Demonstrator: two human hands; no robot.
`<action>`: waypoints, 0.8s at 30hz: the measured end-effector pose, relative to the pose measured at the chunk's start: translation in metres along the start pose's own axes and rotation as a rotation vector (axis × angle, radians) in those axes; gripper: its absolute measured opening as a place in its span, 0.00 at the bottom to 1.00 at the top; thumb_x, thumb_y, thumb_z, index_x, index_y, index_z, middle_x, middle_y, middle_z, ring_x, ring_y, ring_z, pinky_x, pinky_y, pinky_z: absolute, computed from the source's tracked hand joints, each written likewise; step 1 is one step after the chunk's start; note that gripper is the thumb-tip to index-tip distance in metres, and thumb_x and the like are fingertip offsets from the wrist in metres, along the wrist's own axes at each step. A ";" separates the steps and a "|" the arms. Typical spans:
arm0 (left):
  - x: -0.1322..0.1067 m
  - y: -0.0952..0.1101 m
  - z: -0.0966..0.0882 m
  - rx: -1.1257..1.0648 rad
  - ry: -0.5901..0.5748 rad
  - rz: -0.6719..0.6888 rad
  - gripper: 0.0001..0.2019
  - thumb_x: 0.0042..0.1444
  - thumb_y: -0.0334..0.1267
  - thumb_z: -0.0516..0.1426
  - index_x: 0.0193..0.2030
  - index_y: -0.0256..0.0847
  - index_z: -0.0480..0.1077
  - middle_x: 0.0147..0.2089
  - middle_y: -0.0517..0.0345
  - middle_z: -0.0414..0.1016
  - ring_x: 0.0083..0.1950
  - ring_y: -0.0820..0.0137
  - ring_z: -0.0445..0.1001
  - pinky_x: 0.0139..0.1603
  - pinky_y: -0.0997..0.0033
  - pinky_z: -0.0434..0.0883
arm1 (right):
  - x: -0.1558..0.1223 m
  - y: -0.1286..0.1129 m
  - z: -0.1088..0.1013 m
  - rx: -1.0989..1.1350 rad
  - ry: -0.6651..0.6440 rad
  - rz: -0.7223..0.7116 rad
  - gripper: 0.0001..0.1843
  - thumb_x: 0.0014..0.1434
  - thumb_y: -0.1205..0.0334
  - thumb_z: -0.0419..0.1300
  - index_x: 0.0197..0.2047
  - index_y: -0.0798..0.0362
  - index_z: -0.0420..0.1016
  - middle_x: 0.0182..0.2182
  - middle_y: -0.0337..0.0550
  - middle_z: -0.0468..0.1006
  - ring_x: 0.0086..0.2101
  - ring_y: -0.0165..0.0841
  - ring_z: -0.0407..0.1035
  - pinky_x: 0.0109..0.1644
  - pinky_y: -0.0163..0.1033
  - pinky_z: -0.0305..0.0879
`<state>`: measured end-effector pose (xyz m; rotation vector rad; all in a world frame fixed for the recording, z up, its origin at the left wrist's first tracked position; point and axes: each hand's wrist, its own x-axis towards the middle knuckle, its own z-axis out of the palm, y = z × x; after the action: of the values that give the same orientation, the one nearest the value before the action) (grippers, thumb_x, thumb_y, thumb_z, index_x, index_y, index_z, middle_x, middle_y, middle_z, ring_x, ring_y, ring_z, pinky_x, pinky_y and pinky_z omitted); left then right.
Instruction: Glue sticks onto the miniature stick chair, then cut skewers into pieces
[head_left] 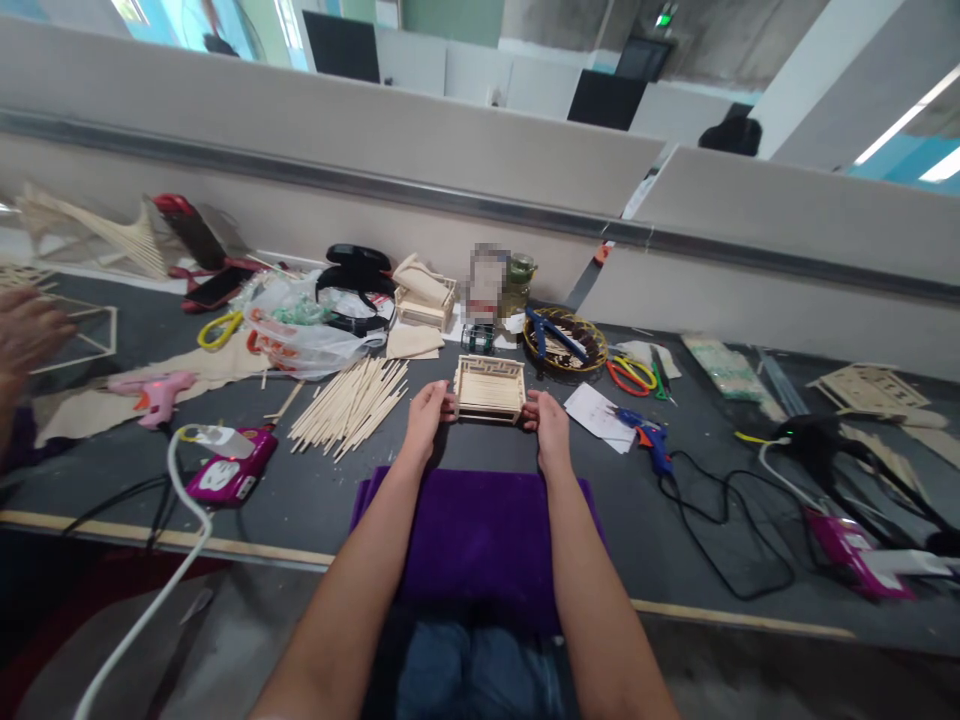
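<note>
A small model bench built of pale wooden sticks stands on the dark table in front of me, with a low back and side rails. My left hand is at its left end, fingers bent in against the side. At the right end my right hand grips in the same way, thumb and fingers on the rail. A loose pile of wooden sticks lies left of my left hand. Beyond my right hand are white paper pieces and a blue glue gun.
A purple cloth lies at the table's front edge. Behind stand a basket with blue pliers and another stick model. Left are a pink glue gun, a power strip and another person's hand. A black cord loops at right.
</note>
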<state>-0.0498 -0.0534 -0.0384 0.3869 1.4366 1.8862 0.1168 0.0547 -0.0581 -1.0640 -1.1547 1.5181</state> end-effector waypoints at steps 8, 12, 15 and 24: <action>-0.008 0.008 -0.001 0.014 -0.085 0.090 0.26 0.36 0.50 0.70 0.40 0.35 0.77 0.31 0.53 0.79 0.32 0.69 0.76 0.27 0.75 0.69 | -0.005 -0.006 0.001 0.110 -0.085 -0.036 0.27 0.49 0.40 0.63 0.40 0.55 0.77 0.29 0.44 0.81 0.26 0.28 0.71 0.25 0.31 0.61; -0.009 0.009 0.000 0.008 -0.089 0.084 0.25 0.36 0.49 0.70 0.41 0.35 0.78 0.30 0.53 0.79 0.31 0.69 0.76 0.28 0.74 0.70 | -0.005 -0.008 0.001 0.180 -0.079 -0.014 0.25 0.49 0.40 0.64 0.38 0.55 0.76 0.28 0.43 0.81 0.26 0.28 0.70 0.24 0.31 0.62; -0.009 0.009 0.001 0.002 -0.094 0.079 0.26 0.36 0.49 0.70 0.41 0.35 0.78 0.30 0.52 0.80 0.31 0.69 0.76 0.28 0.74 0.70 | -0.006 -0.009 0.002 0.199 -0.080 -0.011 0.25 0.49 0.40 0.64 0.37 0.55 0.76 0.28 0.43 0.80 0.25 0.28 0.70 0.24 0.31 0.62; -0.009 0.006 0.001 -0.047 -0.104 0.059 0.27 0.35 0.49 0.71 0.40 0.34 0.78 0.30 0.52 0.80 0.31 0.69 0.77 0.27 0.74 0.69 | -0.007 -0.010 0.001 0.230 -0.089 -0.010 0.23 0.50 0.42 0.64 0.36 0.56 0.77 0.28 0.44 0.80 0.25 0.27 0.69 0.24 0.31 0.61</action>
<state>-0.0449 -0.0598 -0.0303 0.5023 1.3229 1.9141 0.1190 0.0486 -0.0471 -0.8421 -1.0141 1.6597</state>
